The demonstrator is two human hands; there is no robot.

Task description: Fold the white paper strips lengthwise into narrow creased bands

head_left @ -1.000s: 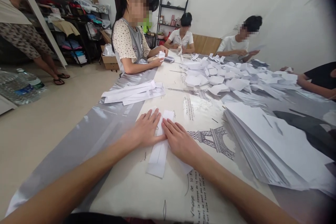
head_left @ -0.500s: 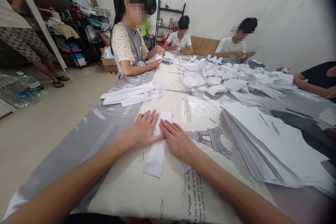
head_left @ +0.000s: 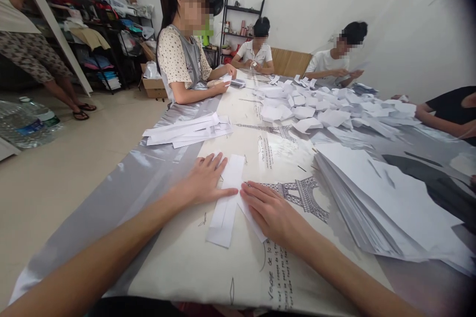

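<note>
Because the paper strip pile (head_left: 186,131) lies close to the table's (head_left: 128,181) left edge, a wide outward swing of the left hand (head_left: 201,181) could sweep pieces off. That hand is spread wide, palm down, thumb across the folded strip (head_left: 223,220), which lies lengthwise toward the table's near edge. Likely main risk: light paper, uneven pressure, so the strip skews and creases crooked. Next right, 1 paper flap (head_left: 255,223) juts out at an angle, partly covered; can't tell if it's joined to the strip. Caught wrong, it could wrinkle. Right hand (head_left: 271,210): fingers narrow, together, tips at the strip's right side; can't tell if they pinch the flap. Room to move looks best toward the near edge, over printed cloth (head_left: 178,262). Rightward is tighter: folded pieces (head_left: 334,118) heap toward the far right corner, and the sheet stack's (head_left: 386,203) fanned side could get bumped.
</note>
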